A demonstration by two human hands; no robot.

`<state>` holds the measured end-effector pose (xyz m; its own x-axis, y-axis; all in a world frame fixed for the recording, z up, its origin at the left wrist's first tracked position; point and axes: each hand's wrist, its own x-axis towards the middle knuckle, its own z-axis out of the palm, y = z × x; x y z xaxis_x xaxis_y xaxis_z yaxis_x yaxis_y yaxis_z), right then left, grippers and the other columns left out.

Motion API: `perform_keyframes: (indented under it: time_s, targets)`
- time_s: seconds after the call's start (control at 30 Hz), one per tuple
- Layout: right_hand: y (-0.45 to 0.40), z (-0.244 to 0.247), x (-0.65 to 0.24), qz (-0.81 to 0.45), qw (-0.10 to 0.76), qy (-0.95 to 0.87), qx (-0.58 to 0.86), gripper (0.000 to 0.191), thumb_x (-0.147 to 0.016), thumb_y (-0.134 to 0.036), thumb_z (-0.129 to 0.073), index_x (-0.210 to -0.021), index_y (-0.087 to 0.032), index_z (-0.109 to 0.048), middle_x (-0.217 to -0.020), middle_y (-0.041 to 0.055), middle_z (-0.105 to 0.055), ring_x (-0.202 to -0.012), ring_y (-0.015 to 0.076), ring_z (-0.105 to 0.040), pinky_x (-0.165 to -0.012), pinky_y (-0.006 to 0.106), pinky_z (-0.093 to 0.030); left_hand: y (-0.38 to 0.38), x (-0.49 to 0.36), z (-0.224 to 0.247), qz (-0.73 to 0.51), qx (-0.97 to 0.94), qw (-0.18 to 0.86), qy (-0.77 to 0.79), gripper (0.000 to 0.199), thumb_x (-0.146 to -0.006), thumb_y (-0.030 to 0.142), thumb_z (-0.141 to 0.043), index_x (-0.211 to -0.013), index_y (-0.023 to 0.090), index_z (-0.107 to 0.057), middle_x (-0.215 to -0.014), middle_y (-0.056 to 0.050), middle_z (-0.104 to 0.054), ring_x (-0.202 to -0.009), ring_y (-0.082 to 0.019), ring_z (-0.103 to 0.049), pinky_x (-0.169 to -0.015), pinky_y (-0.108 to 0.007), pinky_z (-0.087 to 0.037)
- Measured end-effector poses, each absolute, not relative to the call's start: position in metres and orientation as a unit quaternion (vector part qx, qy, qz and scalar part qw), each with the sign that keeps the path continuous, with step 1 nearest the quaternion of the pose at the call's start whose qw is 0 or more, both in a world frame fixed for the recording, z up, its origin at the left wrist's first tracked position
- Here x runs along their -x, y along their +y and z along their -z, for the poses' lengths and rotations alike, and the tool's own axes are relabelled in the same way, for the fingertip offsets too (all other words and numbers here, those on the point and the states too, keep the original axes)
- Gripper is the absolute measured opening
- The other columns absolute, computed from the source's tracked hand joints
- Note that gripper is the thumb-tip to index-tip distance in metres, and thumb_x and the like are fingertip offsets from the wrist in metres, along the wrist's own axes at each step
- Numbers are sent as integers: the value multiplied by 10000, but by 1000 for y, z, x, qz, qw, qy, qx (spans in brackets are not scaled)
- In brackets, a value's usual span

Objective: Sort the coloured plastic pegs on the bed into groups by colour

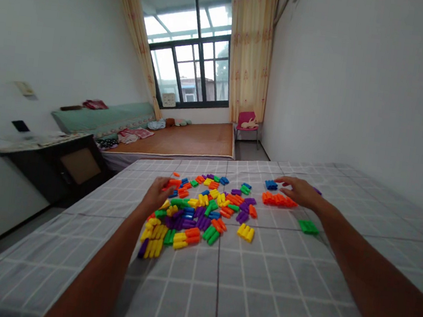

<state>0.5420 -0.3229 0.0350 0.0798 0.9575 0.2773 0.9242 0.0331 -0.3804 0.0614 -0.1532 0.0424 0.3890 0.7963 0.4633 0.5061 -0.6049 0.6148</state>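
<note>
My left hand [158,193] is at the left edge of a pile of colored plastic pieces, its fingers around or over an orange piece [173,182]; the fingertips are too small to make out clearly. On the right, my right hand [298,191] hovers with thumb and fingers apart beside a blue block [271,185]. Just below that hand lies a row of orange pieces [279,200]. A green block [308,227] rests under my right wrist's side. Purple pieces [203,222] fill the pile's middle, and a yellow block [245,232] sits at its right front.
All pieces lie on a table with a grey checked cloth [257,287]. Beyond it stand a low bed [198,139] and a pink chair [247,119]. A dark cabinet [75,165] is at the left, a white wall at the right.
</note>
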Motion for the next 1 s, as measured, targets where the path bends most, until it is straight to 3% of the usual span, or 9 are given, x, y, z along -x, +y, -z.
perform_keyframes:
  time_s: [0.13,0.23,0.37,0.5,0.57,0.67,0.73,0.87,1.0]
  targets:
    - [-322,-49,-481,-97,294,-740,597,369,-841,-267,-530,-1186,-211,-648,-1134,78,-692,-918,204,-667,-793,330,-545,-187,-130,-46,-345,-800,368,325,448,-755,444,-654,-1085,144,-614,-955,-87,-692,-848,-214,-662,-694,-317,-544]
    - [-322,-46,-447,-147,333,-771,523,422,-853,-321,-562,-1263,-223,-592,-1208,93,-645,-925,193,-655,-735,307,-554,-209,-180,-36,-352,-787,422,281,341,-732,402,-700,-948,151,-616,-861,-60,-681,-779,-178,-654,-673,-282,-524]
    - [-323,-40,-428,-172,347,-795,467,596,-800,-354,-677,-1359,-240,-506,-1288,114,-576,-993,205,-629,-833,350,-543,-225,-219,-22,-332,-764,499,240,347,-714,417,-728,-900,146,-619,-748,-22,-654,-674,-134,-622,-620,-244,-492]
    - [-321,-35,-423,-143,348,-799,469,488,-796,-332,-694,-1262,-226,-591,-1187,108,-623,-1020,222,-617,-846,363,-537,-230,-232,-17,-335,-726,550,242,417,-656,431,-788,-880,146,-582,-701,8,-622,-619,-107,-594,-581,-217,-473]
    - [-318,-30,-424,-126,357,-798,468,452,-796,-346,-698,-1222,-220,-616,-1141,104,-646,-987,220,-628,-807,352,-546,-230,-234,-16,-323,-730,551,244,410,-692,457,-761,-889,143,-585,-703,7,-621,-612,-105,-591,-576,-218,-476]
    - [-312,-22,-433,-92,355,-790,490,451,-796,-396,-694,-1203,-208,-633,-1106,102,-675,-937,220,-643,-794,356,-543,-227,-229,-14,-318,-764,500,255,374,-827,494,-611,-956,143,-617,-777,-28,-657,-677,-133,-625,-627,-259,-517]
    - [-307,-20,-449,-66,351,-771,528,428,-814,-419,-665,-1183,-202,-648,-1098,102,-690,-900,219,-652,-802,365,-537,-224,-221,-14,-316,-820,397,265,329,-890,448,-533,-1006,161,-643,-898,-62,-694,-820,-174,-654,-750,-319,-538]
    - [-304,-24,-509,-25,339,-709,618,371,-848,-464,-591,-1108,-219,-692,-1069,79,-715,-829,215,-662,-791,369,-533,-214,-197,-10,-238,-929,145,244,271,-898,341,-542,-1099,215,-673,-1187,-85,-672,-1154,-240,-574,-1027,-416,-429]
    - [-316,-22,-585,-13,333,-620,711,418,-819,-451,-599,-1136,-192,-686,-1093,98,-712,-846,238,-669,-813,400,-533,-204,-179,-1,-162,-949,59,264,357,-912,356,-518,-1236,243,-618,-1334,-75,-601,-1249,-263,-515,-1053,-462,-395]
